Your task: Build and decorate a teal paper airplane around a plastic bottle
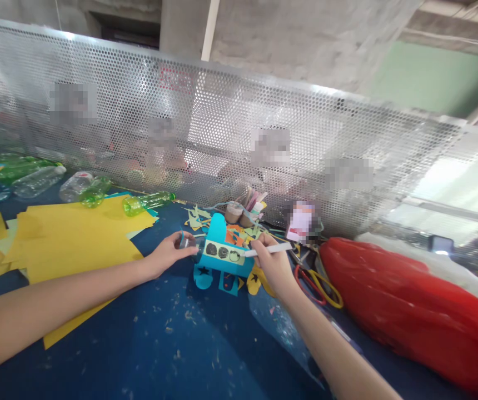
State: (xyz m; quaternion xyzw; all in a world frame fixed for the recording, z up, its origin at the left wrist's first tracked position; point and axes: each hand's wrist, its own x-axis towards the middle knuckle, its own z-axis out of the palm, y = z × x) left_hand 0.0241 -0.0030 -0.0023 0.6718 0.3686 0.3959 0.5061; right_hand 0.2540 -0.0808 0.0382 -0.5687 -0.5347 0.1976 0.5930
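A toy plane (pixel 226 265), a bottle wrapped in blue paper, lies on the dark blue table. A pale strip (pixel 223 253) along its side bears two filled black shapes and one outlined shape. My left hand (pixel 172 254) is closed around the clear bottle end at the left. In my right hand (pixel 270 258) is a white marker pen (pixel 269 249), its tip by the outlined shape. Beneath the body are a blue rounded piece with a black star (pixel 203 276) and a yellow piece with a dark star (pixel 254 281).
Yellow paper sheets (pixel 68 233) spread at left, with several plastic bottles (pixel 39 180) behind. Paper scraps (pixel 199 218) and pots of sticks (pixel 247 211) stand beyond the plane. To the right are scissors (pixel 326 290), a phone (pixel 301 221) and a red bag (pixel 409 305). A perforated metal screen (pixel 222 128) borders the back.
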